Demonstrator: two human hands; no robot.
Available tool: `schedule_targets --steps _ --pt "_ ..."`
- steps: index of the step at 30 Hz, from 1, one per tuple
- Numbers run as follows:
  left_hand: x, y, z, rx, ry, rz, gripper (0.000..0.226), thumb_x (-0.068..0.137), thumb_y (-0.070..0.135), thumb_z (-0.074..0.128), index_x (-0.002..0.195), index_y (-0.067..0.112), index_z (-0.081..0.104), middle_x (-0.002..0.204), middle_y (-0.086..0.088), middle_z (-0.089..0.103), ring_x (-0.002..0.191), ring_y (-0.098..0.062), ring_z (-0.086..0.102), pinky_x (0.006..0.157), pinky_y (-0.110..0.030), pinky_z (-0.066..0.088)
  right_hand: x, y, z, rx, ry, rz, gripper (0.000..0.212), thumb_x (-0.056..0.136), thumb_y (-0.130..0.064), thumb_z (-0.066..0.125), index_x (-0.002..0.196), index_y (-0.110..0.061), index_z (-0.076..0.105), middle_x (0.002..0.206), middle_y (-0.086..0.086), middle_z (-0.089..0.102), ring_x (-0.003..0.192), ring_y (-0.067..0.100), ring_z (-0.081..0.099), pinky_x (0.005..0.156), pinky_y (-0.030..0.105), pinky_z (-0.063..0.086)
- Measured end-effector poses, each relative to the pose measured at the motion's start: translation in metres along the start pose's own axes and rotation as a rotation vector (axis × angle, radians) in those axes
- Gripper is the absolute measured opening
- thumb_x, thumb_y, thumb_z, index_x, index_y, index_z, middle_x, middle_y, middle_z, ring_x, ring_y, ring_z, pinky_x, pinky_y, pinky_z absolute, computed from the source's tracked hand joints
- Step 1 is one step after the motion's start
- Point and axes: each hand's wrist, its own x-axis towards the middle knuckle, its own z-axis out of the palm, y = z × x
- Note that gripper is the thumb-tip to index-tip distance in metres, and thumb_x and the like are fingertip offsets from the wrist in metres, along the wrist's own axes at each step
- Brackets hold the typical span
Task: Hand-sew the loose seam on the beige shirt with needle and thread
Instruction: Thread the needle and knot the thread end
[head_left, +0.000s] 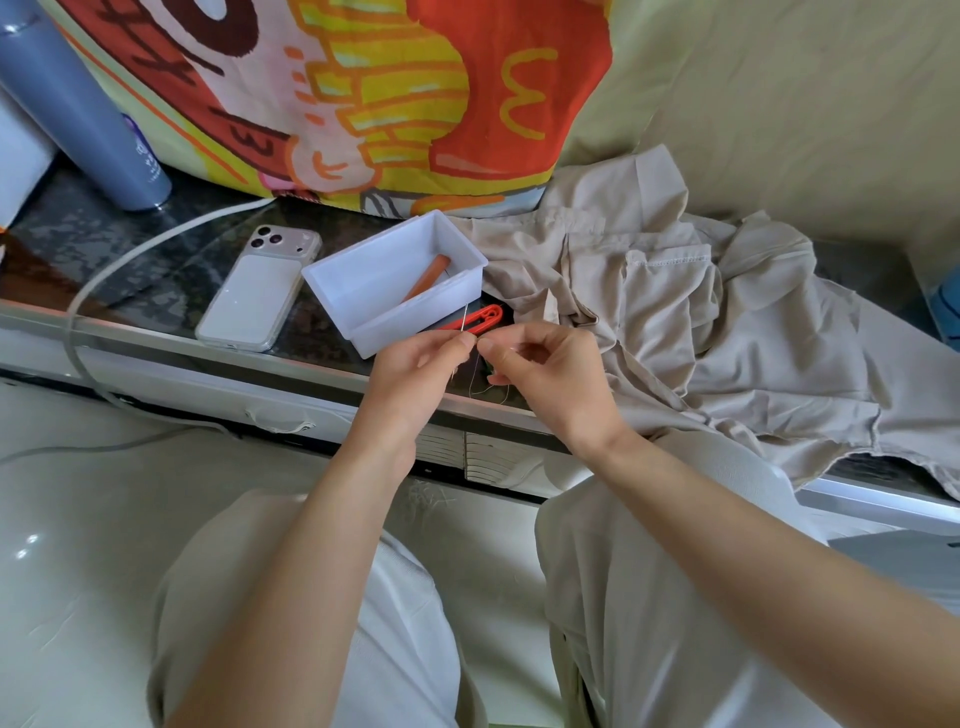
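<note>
left hand (415, 374), tub (415, 322), orange stick (427, 278) inside

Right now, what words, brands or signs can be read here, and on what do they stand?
"M", yellow, turned sideways: on the red patch of the printed cloth.
Dark strokes on the cloth's pink part: cut off, unreadable.
White print on the grey bottle: too blurred to read.

**Shirt crumpled, needle and thread in hand**

The beige shirt (675, 312) lies crumpled on the right part of the dark table (156, 249), folds bunched, a stitched hem facing up, one edge spilling over the front rim. The thin silver needle (464, 325) stands nearly upright, pinched by the left hand (415, 369). Pale thread (483, 389) loops loosely beneath the pinching right hand (545, 374).
</note>
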Motion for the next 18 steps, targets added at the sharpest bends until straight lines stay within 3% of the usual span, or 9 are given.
schedule_targets --steps 7,12,18 --pt "0.0039 -0.0009 -0.0003 -0.032 0.039 -0.018 0.011 0.091 0.025 0.060 0.081 0.027 0.066 0.083 0.007 0.065 0.086 -0.006 0.059 0.086 -0.026 0.045 -0.0001 0.0038 -0.0020 -0.098 0.022 -0.011 0.016 0.089 -0.012 0.062 0.076 -0.020 0.067 0.070 -0.007 0.065 0.063 0.008 0.060 0.075 0.034 0.057" --pt "0.0065 -0.0032 -0.0005 -0.023 0.080 0.001 0.012 0.093 0.024 0.058 0.082 0.026 0.064 0.081 0.009 0.064 0.081 -0.005 0.058 0.076 -0.021 0.045 0.0003 0.0037 -0.0035 -0.119 0.041 0.006 0.017 0.090 -0.015 0.061 0.075 -0.022 0.064 0.070 -0.003 0.064 0.070 0.019 0.064 0.075 0.027 0.052" --pt "0.0035 -0.0021 -0.0053 -0.026 0.103 0.100 0.012 0.091 0.021 0.062 0.082 0.027 0.066 0.080 0.009 0.066 0.072 0.001 0.060 0.059 -0.004 0.045 0.0001 0.0035 -0.0054 -0.128 0.050 -0.005 0.022 0.091 -0.014 0.060 0.073 -0.027 0.059 0.065 -0.007 0.060 0.066 0.014 0.060 0.069 0.024 0.051"
